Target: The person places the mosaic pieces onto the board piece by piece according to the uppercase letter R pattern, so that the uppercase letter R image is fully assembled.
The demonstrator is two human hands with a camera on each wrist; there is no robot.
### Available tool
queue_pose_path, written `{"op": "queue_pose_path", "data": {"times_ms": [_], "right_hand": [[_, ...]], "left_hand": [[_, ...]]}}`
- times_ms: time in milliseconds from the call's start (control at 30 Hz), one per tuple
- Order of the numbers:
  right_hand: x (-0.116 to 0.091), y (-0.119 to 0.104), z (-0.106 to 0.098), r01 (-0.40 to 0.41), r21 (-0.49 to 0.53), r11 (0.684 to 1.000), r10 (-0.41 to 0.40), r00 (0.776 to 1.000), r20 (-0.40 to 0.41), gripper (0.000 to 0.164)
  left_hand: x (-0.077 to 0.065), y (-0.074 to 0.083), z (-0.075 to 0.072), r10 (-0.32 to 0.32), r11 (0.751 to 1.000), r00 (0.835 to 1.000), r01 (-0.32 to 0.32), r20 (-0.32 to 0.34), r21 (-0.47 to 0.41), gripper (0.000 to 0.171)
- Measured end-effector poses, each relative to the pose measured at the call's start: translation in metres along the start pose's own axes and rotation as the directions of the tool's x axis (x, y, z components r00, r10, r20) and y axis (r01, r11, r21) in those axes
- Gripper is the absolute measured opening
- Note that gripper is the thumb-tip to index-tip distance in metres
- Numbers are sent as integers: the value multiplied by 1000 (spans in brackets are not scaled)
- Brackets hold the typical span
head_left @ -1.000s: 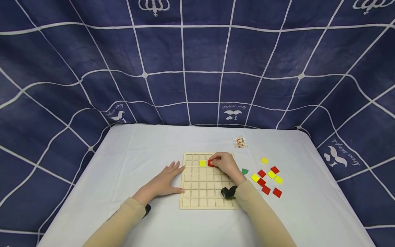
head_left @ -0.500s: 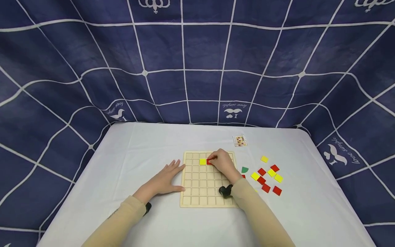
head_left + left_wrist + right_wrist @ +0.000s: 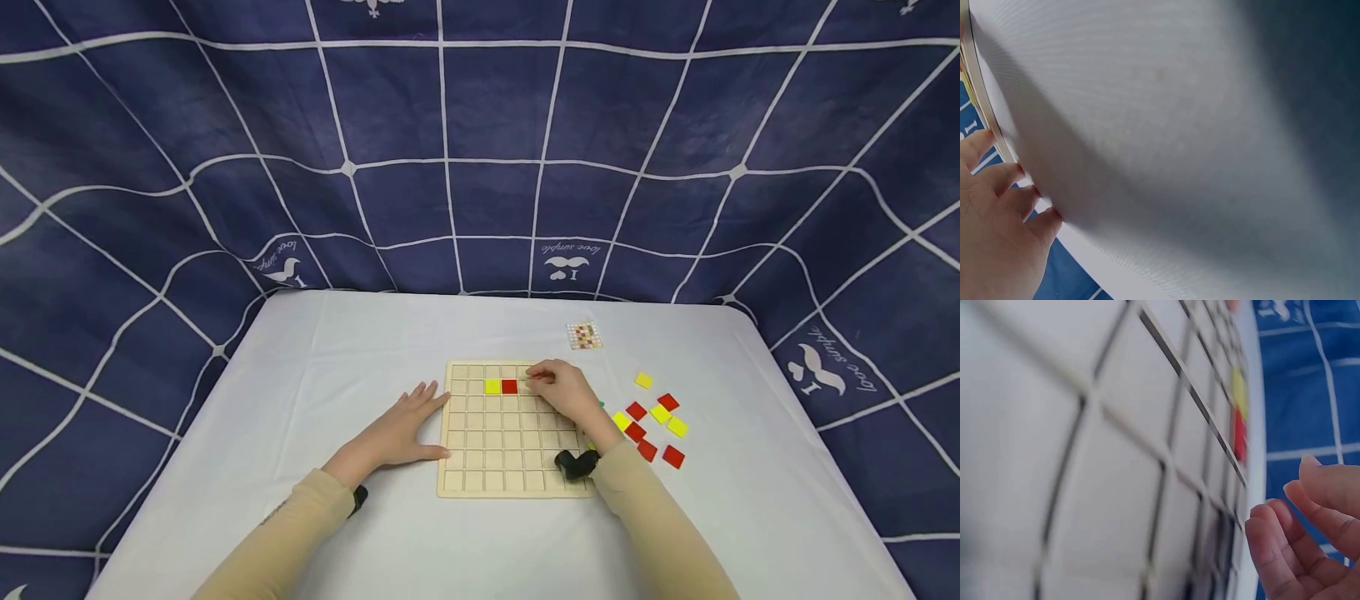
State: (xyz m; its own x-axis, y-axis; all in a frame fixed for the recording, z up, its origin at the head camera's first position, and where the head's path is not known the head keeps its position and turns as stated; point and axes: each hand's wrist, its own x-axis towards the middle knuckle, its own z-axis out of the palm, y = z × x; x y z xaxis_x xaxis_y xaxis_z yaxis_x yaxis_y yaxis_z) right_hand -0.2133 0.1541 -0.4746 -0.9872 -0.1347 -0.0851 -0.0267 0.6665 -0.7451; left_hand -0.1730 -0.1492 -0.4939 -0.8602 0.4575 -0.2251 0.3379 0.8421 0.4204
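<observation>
A pale wooden grid board (image 3: 480, 440) lies on the white-covered table in the head view. In its second row from the far side, a yellow square tile (image 3: 492, 387) and a red square tile (image 3: 509, 387) sit side by side. My left hand (image 3: 397, 427) rests with spread fingers against the board's left edge; the left wrist view shows its fingertips (image 3: 1052, 215) on the cloth. Just right of the red tile, my right hand (image 3: 566, 392) hovers over the board. The right wrist view shows its thumb (image 3: 1329, 482) apart from the bent fingers, nothing between them.
Several loose red tiles (image 3: 673, 456) and yellow tiles (image 3: 677, 427) lie scattered right of the board, partly behind the right forearm. A small printed pattern card (image 3: 583, 335) lies beyond the board's far right corner. Dark blue curtains (image 3: 487, 200) surround the table.
My right hand has let go of the red tile, which now lies flat beside the yellow one, and has moved right. The left hand stays at the board's edge.
</observation>
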Motion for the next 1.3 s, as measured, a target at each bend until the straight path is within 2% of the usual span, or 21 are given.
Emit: {"op": "queue_pose_path", "data": {"times_ms": [67,233,400,500,733,900,1100,1300], "right_hand": [[-3,8,-15,-18,7,1000,18,1000,-8,27],[-10,39,-56,-116,0,993,115,989,-91,31],[-21,73,-86,-221,-2,975,216,953,-214,33],[-26,87,-97,-273,-16,962,261,933,-248,35],[-29,102,-104,-356,-68,932,333,915,-229,43],[-27,107,-104,-366,-113,924,334,913,-235,40],[-25,104,-99,-393,-127,911,359,905,-229,36],[-25,96,-91,-379,-126,917,341,907,-246,32]], "left_hand": [[0,0,-1,-5,1000,1000,5,-7,-4,98],[-1,2,-5,-7,1000,1000,7,-6,-16,97],[1,3,-5,4,1000,1000,-4,0,-15,97],[1,3,-4,10,1000,1000,-10,-4,-21,97],[1,2,-2,6,1000,1000,-6,3,-21,98],[2,2,-1,6,1000,1000,-6,8,-26,98],[2,1,1,10,999,1000,-10,5,-36,98],[0,-1,2,-8,999,1000,8,-2,-38,98]]}}
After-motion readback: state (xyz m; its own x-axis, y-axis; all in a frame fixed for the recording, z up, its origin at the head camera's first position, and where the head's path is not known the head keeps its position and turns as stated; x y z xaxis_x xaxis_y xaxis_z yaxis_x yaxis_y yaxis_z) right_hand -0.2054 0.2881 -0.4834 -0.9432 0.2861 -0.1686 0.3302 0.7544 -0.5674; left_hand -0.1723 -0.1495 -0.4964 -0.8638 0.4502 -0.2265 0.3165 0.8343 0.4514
